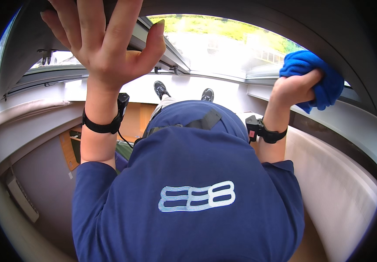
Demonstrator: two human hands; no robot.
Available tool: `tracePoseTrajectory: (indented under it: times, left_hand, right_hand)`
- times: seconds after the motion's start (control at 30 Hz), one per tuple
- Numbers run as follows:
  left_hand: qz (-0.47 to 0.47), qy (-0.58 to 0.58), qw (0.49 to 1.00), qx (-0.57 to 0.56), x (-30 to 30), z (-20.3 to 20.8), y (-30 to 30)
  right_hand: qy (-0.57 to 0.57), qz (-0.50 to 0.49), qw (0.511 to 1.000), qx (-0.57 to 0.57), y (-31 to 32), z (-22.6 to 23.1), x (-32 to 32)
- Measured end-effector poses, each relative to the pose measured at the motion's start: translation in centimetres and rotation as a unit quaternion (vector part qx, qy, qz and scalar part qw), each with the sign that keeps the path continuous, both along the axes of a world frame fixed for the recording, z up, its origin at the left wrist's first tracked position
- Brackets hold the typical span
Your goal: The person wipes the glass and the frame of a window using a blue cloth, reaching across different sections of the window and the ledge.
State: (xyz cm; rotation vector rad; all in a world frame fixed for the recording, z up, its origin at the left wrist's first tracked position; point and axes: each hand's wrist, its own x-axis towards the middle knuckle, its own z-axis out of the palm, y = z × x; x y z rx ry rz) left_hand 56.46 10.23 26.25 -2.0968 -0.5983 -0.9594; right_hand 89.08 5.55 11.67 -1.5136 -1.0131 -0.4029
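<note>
My left hand [110,50] is raised at the upper left with its fingers spread. It lies over a dark window frame [20,54], and I cannot tell whether the palm touches it; the fingertips run out of the picture. At the upper right my right hand [294,88] is closed around a bunched blue cloth [313,72]. Folds of the cloth hang past the fingers beside the dark frame on that side. Each wrist wears a black strap with a small black device.
My shoes [161,89] stand on a white sill [184,87] below the window. Bright glass [214,43] shows greenery outside. Dark catches [45,56] sit on the left frame. A pale wall panel [332,179] rises at the right, and wooden furniture [131,124] is lower left.
</note>
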Motion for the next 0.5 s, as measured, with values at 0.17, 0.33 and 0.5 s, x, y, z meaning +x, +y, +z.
tracePoseTrajectory:
  times: [0.17, 0.33, 0.5]
  left_hand:
    - [-0.036, -0.019, 0.999, -0.028, 0.4, -0.3, -0.1]
    - [-0.042, -0.035, 0.998, -0.020, -0.9, -3.6, -1.5]
    - [0.008, -0.014, 0.991, -0.134, -3.1, -8.3, -4.0]
  right_hand:
    - [-0.072, 0.400, 0.910, -0.086, -0.6, 0.2, -13.5]
    - [0.126, 0.640, 0.733, -0.194, 0.6, -1.1, -14.7]
    - [0.197, 0.582, 0.775, -0.146, -0.3, -7.2, -5.5]
